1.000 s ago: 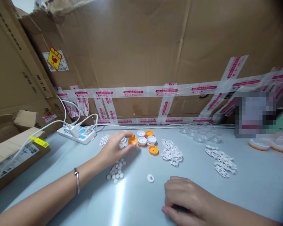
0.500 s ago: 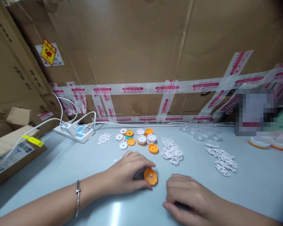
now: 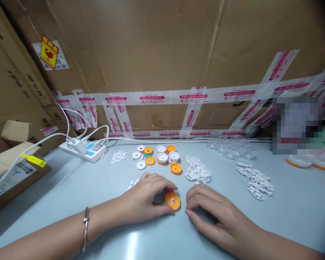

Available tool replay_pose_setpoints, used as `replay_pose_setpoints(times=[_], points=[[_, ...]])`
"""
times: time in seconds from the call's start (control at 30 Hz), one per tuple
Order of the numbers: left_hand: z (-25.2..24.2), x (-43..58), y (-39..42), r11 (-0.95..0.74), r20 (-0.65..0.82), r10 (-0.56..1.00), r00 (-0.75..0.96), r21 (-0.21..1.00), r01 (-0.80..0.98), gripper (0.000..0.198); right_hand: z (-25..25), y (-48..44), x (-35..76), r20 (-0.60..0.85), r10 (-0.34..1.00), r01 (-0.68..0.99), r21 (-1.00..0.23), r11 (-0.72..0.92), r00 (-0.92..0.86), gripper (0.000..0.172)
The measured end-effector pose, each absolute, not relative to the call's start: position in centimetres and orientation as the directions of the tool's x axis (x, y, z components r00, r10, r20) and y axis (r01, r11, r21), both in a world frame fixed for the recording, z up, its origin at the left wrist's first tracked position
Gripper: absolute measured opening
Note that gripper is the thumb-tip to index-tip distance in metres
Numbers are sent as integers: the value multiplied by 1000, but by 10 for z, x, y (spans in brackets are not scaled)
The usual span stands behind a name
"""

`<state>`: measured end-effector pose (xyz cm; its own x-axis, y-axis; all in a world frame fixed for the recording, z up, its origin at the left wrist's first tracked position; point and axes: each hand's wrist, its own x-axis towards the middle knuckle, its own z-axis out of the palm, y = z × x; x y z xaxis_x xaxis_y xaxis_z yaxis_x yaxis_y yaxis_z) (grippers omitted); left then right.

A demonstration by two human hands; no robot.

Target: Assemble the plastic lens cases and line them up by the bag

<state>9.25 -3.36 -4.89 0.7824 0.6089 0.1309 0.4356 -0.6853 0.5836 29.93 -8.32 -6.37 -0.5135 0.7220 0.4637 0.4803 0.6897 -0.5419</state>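
Nearer than before, the right hand (image 3: pixel 219 220) is now just beside the orange disc (image 3: pixel 176 203), its fingers curled; whether they are closed, I cannot tell. The left hand (image 3: pixel 143 198) is clamped on this disc, between thumb and fingers, in front of the white and orange discs (image 3: pixel 162 158) on the surface (image 3: pixel 162 236).

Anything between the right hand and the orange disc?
Nothing visible: a narrow gap separates the right hand from the orange disc's right edge. The left hand is around its other side.
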Motion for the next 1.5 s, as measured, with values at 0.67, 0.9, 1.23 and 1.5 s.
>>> replay_pose_setpoints(times=[0.67,0.9,1.23,1.5], points=[[16,13,23,-467,-432,792,431,26,884,12,-64,-87,301,409,715,478,-545,689,-566,13],[12,19,18,-485,-391,807,443,-11,874,11,-62,-88,300,404,734,503,-542,673,-546,13],[13,28,10,-528,-256,823,507,-19,849,19,-66,-85,299,428,764,507,-574,643,-483,12],[-8,70,-16,-692,86,706,703,299,657,12,-63,-71,283,272,861,629,-594,502,-430,15]])
